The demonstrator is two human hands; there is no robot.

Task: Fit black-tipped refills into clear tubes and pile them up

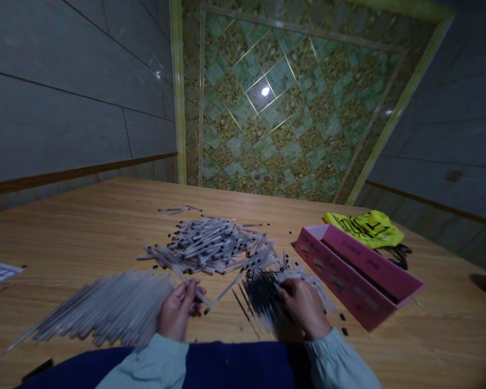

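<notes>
My left hand (181, 310) is closed around a slim translucent white tube (194, 292), which looks like a pen barrel and slants between thumb and fingers. My right hand (303, 305) has its fingers curled together at a heap of thin black sticks (263, 292) that resemble pen refills. Whatever its fingertips pinch is hidden. Left of my left hand lies a broad row of clear tubes (105, 308), side by side. Beyond both hands is a pile of whitish tubes with dark ends (210, 243). One loose dark-ended tube (224, 292) lies between the hands.
A pink open box (348, 275) stands on the wooden table (441, 335) at the right, with a yellow bag (368, 227) behind it. Small black pieces (343, 324) are scattered near the box. A checked sheet (0, 274) lies at the far left. Tiled walls enclose the table.
</notes>
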